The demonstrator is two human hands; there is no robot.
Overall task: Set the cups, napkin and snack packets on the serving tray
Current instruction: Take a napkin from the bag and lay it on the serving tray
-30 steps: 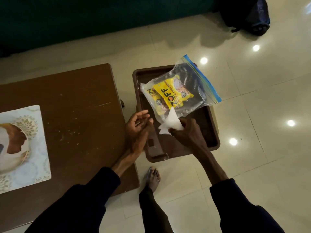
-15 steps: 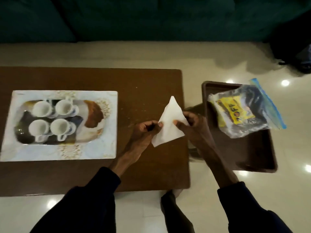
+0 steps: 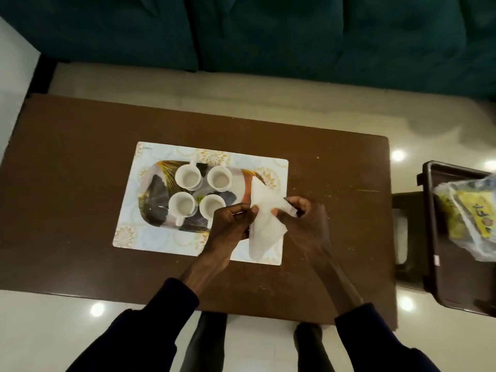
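White napkin (image 3: 264, 226) pinched between both hands, left hand (image 3: 233, 226) and right hand (image 3: 303, 224) gripping its edges, held over right end of serving tray (image 3: 158, 189) with four white cups (image 3: 200, 193), tray on placemat (image 3: 128, 232) on brown tabletop (image 3: 80, 157), snack packets (image 3: 472, 213) bagged far right.

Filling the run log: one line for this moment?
hands: left, right hold napkin | cups: four on tray | snacks: off tray

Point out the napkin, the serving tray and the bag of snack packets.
napkin (image 3: 264, 226), head view, middle of the white sheet.
serving tray (image 3: 154, 194), head view, bare patterned left part.
bag of snack packets (image 3: 468, 210), head view, yellow packet inside.
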